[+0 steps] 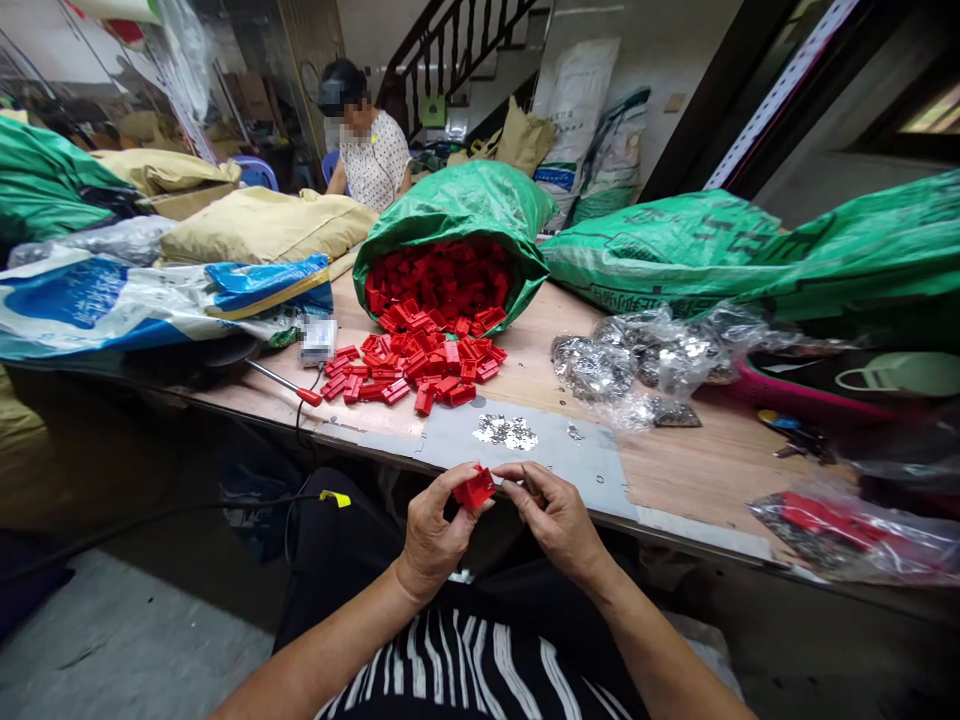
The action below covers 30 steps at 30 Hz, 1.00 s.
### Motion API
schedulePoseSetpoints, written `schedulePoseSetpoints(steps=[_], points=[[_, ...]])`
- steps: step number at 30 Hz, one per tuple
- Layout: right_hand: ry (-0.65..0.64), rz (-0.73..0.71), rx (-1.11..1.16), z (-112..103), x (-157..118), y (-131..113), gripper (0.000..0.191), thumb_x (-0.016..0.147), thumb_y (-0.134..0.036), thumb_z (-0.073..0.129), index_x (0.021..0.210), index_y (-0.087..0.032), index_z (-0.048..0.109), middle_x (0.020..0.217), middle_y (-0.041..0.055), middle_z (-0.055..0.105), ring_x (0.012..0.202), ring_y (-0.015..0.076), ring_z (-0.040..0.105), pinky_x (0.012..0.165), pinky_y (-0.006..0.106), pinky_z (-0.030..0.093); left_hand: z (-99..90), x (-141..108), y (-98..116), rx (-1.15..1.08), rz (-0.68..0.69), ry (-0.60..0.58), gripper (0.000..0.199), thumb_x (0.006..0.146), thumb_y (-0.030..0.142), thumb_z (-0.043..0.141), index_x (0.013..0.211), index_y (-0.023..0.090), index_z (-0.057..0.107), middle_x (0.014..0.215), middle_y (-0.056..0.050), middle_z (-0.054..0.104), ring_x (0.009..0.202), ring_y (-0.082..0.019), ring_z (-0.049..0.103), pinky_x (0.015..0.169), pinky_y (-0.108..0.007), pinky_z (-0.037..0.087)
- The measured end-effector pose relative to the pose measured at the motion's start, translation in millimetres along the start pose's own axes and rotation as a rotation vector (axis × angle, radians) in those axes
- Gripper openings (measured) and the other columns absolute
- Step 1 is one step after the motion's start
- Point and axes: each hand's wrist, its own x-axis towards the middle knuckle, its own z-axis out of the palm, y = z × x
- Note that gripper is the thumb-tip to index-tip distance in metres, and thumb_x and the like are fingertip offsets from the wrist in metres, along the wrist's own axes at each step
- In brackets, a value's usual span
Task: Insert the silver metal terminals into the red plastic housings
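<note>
My left hand (436,532) pinches a small red plastic part (474,488) between thumb and fingers, just past the table's front edge. Close by its right side is my right hand (556,518), thumb and fingertips pressed together; what they hold is too small to make out. Ahead of both hands, flat shiny metal pieces (507,431) lie in a small heap on a grey sheet (596,465). Beyond them spreads a pile of similar red plastic parts (427,362), spilling from the mouth of a green woven sack (480,195).
Clear plastic bags of metal pieces (600,365) lie to the right, with another bag holding red parts (840,525) near the edge. A red-handled screwdriver-like tool (309,397) lies left. Green sacks (675,250) line the back right. Another person (371,150) sits across the table.
</note>
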Motion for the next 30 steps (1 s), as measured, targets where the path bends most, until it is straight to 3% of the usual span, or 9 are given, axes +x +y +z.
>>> schedulePoseSetpoints(steps=[4, 10, 19, 25, 30], points=[[0.013, 0.135, 0.070, -3, -1, 3, 0.015, 0.089, -0.035, 0.055, 0.090, -0.020, 0.058, 0.077, -0.0001, 0.059, 0.064, 0.0119, 0.051, 0.060, 0.023, 0.042, 0.0, 0, 1, -0.015, 0.002, 0.009, 0.039, 0.078, 0.014, 0.068, 0.115, 0.022, 0.058, 0.112, -0.006, 0.069, 0.102, -0.018, 0.067, 0.090, -0.031, 0.056], [-0.047, 0.163, 0.114, -2, 1, 1, 0.021, 0.089, -0.038, 0.055, 0.081, -0.019, 0.056, 0.070, -0.0031, 0.050, 0.062, 0.0104, 0.043, 0.059, 0.023, 0.038, 1.1, -1, 2, -0.034, 0.006, -0.007, 0.040, 0.079, 0.012, 0.067, 0.116, 0.022, 0.058, 0.113, -0.007, 0.069, 0.102, -0.018, 0.067, 0.087, -0.029, 0.057], [-0.145, 0.333, 0.430, 1, 7, 3, 0.034, 0.083, -0.050, 0.059, 0.080, -0.018, 0.049, 0.061, -0.0072, 0.041, 0.047, 0.0057, 0.034, 0.042, 0.020, 0.027, -0.6, -2, 8, -0.043, -0.001, -0.064, 0.038, 0.081, 0.015, 0.065, 0.118, 0.023, 0.056, 0.114, -0.007, 0.068, 0.104, -0.019, 0.066, 0.090, -0.032, 0.056], [-0.274, 0.333, 0.426, -7, 9, 2, 0.034, 0.081, -0.049, 0.062, 0.079, -0.018, 0.049, 0.064, -0.0058, 0.043, 0.051, 0.0063, 0.035, 0.045, 0.019, 0.029, -1.4, -5, 8, -0.082, -0.039, -0.144, 0.036, 0.082, 0.017, 0.064, 0.117, 0.023, 0.056, 0.111, -0.006, 0.069, 0.100, -0.018, 0.067, 0.087, -0.030, 0.056], [-0.287, 0.276, 0.349, -6, 11, 9, 0.027, 0.082, -0.043, 0.061, 0.077, -0.018, 0.050, 0.070, -0.0037, 0.047, 0.059, 0.0086, 0.040, 0.050, 0.020, 0.034, -2.0, -5, 8, -0.108, -0.139, -0.214, 0.033, 0.082, 0.018, 0.064, 0.114, 0.023, 0.057, 0.106, -0.006, 0.069, 0.093, -0.017, 0.068, 0.083, -0.028, 0.056]])
